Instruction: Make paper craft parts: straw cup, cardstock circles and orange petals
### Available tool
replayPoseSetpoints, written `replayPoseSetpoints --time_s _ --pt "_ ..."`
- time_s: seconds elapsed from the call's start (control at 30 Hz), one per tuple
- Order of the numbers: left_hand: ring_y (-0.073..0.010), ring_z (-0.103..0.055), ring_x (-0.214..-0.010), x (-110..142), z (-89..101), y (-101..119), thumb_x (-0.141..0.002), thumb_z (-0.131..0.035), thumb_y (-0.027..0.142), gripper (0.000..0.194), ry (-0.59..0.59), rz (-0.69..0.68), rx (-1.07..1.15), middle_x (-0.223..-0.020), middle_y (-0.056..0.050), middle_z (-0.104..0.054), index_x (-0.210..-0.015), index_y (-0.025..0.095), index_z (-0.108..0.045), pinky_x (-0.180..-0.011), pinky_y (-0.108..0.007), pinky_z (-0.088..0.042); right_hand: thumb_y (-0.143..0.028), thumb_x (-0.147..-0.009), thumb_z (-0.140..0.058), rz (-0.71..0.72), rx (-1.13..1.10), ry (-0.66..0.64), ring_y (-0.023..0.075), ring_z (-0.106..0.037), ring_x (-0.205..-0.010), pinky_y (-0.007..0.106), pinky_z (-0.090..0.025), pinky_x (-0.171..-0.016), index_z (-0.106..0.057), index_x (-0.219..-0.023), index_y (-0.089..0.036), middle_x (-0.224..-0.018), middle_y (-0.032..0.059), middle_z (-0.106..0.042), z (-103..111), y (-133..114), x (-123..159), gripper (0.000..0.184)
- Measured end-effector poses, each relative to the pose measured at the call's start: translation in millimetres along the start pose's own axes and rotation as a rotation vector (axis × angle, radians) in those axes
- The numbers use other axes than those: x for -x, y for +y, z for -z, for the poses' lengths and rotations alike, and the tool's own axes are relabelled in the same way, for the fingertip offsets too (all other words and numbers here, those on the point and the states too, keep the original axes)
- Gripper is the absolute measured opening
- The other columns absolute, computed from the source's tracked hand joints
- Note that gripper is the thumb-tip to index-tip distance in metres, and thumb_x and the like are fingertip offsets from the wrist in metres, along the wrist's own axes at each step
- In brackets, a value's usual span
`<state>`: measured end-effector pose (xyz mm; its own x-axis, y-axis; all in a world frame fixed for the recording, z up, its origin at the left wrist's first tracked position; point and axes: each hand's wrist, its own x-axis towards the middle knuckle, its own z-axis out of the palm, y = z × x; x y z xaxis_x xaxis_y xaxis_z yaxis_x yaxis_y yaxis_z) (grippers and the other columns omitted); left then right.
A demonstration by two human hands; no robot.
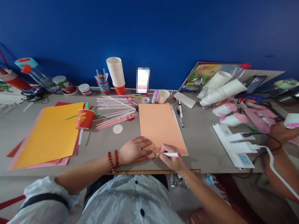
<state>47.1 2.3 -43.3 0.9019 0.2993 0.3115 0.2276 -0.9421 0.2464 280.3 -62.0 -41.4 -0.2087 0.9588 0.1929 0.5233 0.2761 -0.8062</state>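
A sheet of light orange paper point(157, 124) lies in front of me, reaching close to the table's front edge. My right hand point(171, 160) grips a white marker with a red end point(172, 154), its tip down at the paper. Dark and reddish wavy lines point(156, 151) are drawn near the sheet's lower edge, between my hands. My left hand point(135, 151) lies flat with fingers stretched over the sheet's lower left corner. A bracelet of red beads point(112, 160) circles my left wrist.
Orange and pink papers point(50, 133) and a red paper cup point(85, 119) are at left. Straws point(114, 104) and a white disc point(117, 129) lie nearer. A power strip point(232, 146) sits at right, beside another person's hand point(283, 132). Stacked cups point(116, 72) stand by the blue wall.
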Motion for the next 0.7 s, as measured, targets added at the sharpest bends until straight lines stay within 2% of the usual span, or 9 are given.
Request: replayPoseSetpoints --time_s 0.57,0.7 --pt "-0.0266 -0.055 -0.125 -0.8 1.0 0.3 -0.097 -0.052 0.041 0.029 -0.009 0.002 0.000 -0.134 -0.012 -0.061 -0.114 0.021 -0.066 -0.109 -0.046 -0.043 -0.016 -0.077 -0.050 -0.007 -0.066 -0.020 0.0113 -0.041 -0.048 0.025 -0.031 -0.050 -0.044 -0.059 -0.022 -0.051 -0.0047 -0.046 1.1 2.9 2.6 0.019" --pt "-0.0265 -0.054 -0.126 -1.3 1.1 0.7 -0.097 -0.053 0.040 0.028 -0.002 0.004 0.008 -0.133 -0.013 -0.061 -0.113 0.021 -0.066 -0.109 -0.046 -0.043 -0.019 -0.081 -0.051 -0.047 -0.161 0.044 0.0120 -0.043 -0.050 0.024 -0.033 -0.049 -0.046 -0.061 -0.022 -0.054 -0.0036 -0.050 0.4 4.7 3.6 0.020"
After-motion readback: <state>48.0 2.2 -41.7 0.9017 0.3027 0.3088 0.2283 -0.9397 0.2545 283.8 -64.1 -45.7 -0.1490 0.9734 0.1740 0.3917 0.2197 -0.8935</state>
